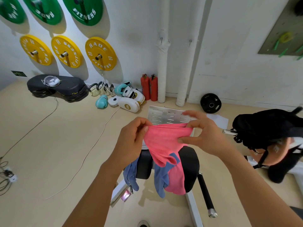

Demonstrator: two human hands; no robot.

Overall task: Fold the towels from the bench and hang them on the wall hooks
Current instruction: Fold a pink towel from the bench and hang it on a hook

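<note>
Walls: I see white walls (134, 30), with green plates (83, 9) above yellow plates (100, 53) on pegs.
Floor: I see a beige floor (49, 145), cables trailing across it.
Corner: I see two white-wrapped pipes (162, 66) beside red extinguishers (149, 87).
Along the wall: stacked black steps (62, 87), boxing gloves (101, 101).
</note>
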